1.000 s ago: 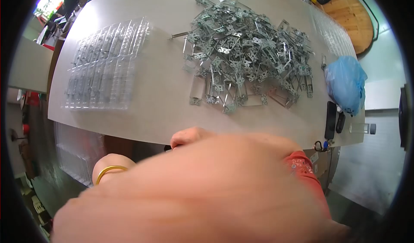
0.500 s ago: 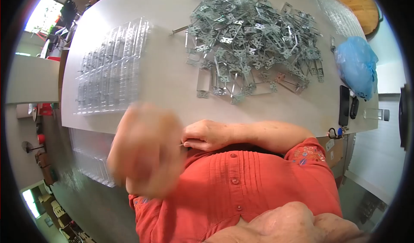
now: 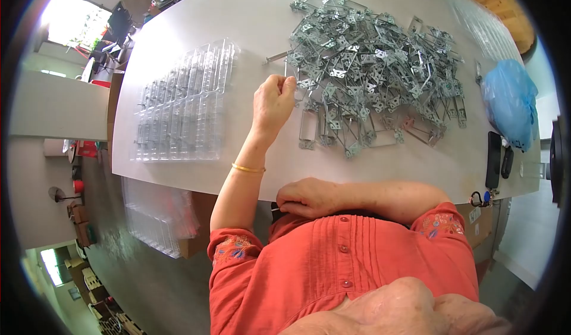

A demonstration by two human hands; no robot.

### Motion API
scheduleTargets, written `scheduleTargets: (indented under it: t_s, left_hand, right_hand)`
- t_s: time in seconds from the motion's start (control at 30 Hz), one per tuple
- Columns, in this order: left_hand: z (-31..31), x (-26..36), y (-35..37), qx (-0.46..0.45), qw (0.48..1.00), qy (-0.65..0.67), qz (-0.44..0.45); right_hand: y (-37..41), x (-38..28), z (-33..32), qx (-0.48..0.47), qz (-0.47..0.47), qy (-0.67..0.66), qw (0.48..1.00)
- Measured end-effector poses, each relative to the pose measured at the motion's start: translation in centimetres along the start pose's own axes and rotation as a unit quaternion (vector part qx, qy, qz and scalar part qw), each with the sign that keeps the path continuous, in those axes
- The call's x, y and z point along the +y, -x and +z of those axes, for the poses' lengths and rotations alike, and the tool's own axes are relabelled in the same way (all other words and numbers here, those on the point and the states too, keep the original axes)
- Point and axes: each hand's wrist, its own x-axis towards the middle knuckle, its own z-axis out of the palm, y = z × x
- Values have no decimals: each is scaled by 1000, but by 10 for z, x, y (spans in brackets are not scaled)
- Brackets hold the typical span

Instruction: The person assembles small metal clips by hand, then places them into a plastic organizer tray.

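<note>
My left hand (image 3: 275, 106), a gold bangle on its wrist, reaches over the table to the left edge of a heap of small silvery metal brackets (image 3: 363, 67). Its thumb and fingers are pinched together at a thin metal bracket (image 3: 286, 68) on the heap's edge; the fingertips partly hide the contact. Close to my body, at the table's front edge, my right hand (image 3: 308, 197) is curled closed with its knuckles up. Whatever lies within those fingers is too hidden to name.
Clear plastic trays (image 3: 181, 106) with rows of slots, some holding metal parts, lie at left. More clear trays (image 3: 154, 216) stand below the table edge. A blue plastic bag (image 3: 508, 103), a black phone (image 3: 493, 159) and keys (image 3: 482, 198) sit at right.
My left hand has swung forward from a blurred spot close to the camera to the heap's left edge. My right hand stays near my lap. The whole view has shifted slightly.
</note>
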Motion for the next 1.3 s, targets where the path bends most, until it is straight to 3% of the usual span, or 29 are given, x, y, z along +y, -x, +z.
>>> scheduleTargets:
  t_s: [0.2,0.4,0.6,0.7,1.03,1.07,1.17,1.3]
  left_hand:
    - [11,-7,-37,-65,995,-8,-79]
    - [20,-21,-48,-41,996,54,-58]
    - [7,-10,-46,-80,995,-9,-53]
    - [3,-7,-54,18,999,-45,0]
    - [36,-3,-135,63,978,-154,126]
    - [39,-4,-145,10,976,-173,134]
    - [38,2,-145,-37,985,-131,102]
    - [34,-1,-147,-3,988,-99,116]
  right_hand:
    - [-1,5,2,0,-10,-6,1000]
    - [-2,6,1,-1,-18,-10,1000]
    - [0,1,-2,-13,7,-18,1000]
    - [-1,3,-1,-19,7,-9,1000]
    - [-1,3,-3,-28,22,-22,999]
    - [-2,2,-5,-35,25,-25,999]
    - [-2,-3,-6,-37,41,-26,998]
    - [-2,-7,-9,-45,62,-29,997]
